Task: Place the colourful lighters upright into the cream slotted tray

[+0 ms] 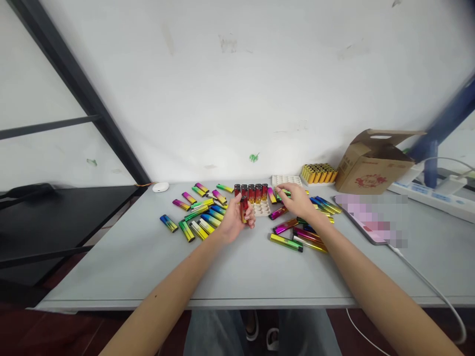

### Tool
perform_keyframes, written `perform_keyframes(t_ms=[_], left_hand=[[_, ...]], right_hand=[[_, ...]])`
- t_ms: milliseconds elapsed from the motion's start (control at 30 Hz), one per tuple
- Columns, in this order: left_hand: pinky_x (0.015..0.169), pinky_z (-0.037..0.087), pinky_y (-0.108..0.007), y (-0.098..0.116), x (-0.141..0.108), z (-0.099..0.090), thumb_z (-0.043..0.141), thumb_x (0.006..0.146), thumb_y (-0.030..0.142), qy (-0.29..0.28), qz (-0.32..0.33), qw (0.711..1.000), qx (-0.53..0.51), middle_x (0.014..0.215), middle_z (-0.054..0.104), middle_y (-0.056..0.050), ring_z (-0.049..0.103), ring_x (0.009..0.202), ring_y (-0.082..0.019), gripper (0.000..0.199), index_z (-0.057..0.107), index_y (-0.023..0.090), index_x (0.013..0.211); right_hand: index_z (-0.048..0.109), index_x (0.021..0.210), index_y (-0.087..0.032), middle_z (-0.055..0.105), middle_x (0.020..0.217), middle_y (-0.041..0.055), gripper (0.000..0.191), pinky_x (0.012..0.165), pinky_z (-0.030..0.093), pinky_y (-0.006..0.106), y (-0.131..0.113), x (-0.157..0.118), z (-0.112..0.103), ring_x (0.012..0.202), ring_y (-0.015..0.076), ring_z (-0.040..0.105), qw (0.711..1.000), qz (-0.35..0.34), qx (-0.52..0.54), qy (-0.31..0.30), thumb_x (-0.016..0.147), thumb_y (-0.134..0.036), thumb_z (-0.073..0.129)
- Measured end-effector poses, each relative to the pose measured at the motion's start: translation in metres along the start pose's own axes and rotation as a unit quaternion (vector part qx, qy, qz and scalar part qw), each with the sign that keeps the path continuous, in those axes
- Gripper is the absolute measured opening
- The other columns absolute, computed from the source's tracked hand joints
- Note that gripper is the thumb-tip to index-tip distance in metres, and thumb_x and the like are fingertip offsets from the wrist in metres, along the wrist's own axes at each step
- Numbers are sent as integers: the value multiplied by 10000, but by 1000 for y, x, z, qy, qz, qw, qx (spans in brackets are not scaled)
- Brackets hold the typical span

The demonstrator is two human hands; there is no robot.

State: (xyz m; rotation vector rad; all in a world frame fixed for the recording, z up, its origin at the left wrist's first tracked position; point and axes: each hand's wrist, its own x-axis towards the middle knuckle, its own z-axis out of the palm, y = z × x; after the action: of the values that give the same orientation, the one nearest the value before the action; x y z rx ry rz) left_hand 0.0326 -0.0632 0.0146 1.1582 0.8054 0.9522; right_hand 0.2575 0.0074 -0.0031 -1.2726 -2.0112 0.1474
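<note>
My left hand is wrapped round a red lighter, held upright in front of a white tray. Several red lighters stand in the tray's back part. To the right of it, my right hand reaches over the loose lighters, its fingers bent down by a green one; whether they grip it cannot be made out. Loose blue and yellow lighters lie on the left, and magenta ones lie below my right hand.
Behind, by the wall, are an empty white tray and a tray of yellow lighters. An open cardboard box, a phone with a cable and power strips are at right. A white case lies at left.
</note>
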Motion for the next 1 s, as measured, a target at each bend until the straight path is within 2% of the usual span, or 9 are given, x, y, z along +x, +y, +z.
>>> perform_keyframes(t_ms=[100, 300, 467, 667, 1000], left_hand=[[493, 418, -279, -1, 1, 0, 313, 848, 612, -8, -15, 1000, -5, 603, 282, 24, 374, 519, -131, 451, 318, 223, 619], [431, 238, -216, -2, 1, 0, 307, 874, 528, -27, -29, 999, -25, 626, 248, 35, 272, 508, -107, 385, 318, 214, 652], [428, 183, -203, -2, 2, 1, 307, 897, 486, -21, -21, 999, -36, 618, 247, 40, 241, 500, -100, 361, 338, 208, 669], [421, 182, -187, -4, 3, 1, 301, 911, 459, -12, -26, 998, -47, 612, 243, 43, 229, 496, -96, 351, 331, 204, 671], [428, 233, -167, -5, 1, 1, 285, 940, 457, -31, -24, 996, -78, 629, 274, 42, 278, 506, -89, 362, 356, 192, 704]], right_hand=[[694, 962, -195, 719, 1028, 107, 350, 889, 440, 402, -2, 0, 0, 996, 283, 619, 1000, -7, -2, 0, 928, -412, 421], [688, 963, -190, 713, 1022, 107, 338, 912, 430, 394, -5, -1, -1, 1008, 275, 610, 1000, -16, 4, 7, 932, -401, 425], [683, 949, -197, 710, 1011, 104, 323, 910, 427, 392, -7, -1, -1, 999, 269, 607, 1000, -23, 8, 8, 933, -392, 426], [680, 943, -197, 706, 993, 98, 302, 899, 427, 380, -8, -1, -3, 989, 262, 603, 1000, -23, 12, 12, 928, -377, 438], [674, 942, -185, 702, 983, 93, 292, 897, 426, 370, -8, -1, -2, 980, 253, 599, 999, -33, -6, 13, 932, -352, 435]])
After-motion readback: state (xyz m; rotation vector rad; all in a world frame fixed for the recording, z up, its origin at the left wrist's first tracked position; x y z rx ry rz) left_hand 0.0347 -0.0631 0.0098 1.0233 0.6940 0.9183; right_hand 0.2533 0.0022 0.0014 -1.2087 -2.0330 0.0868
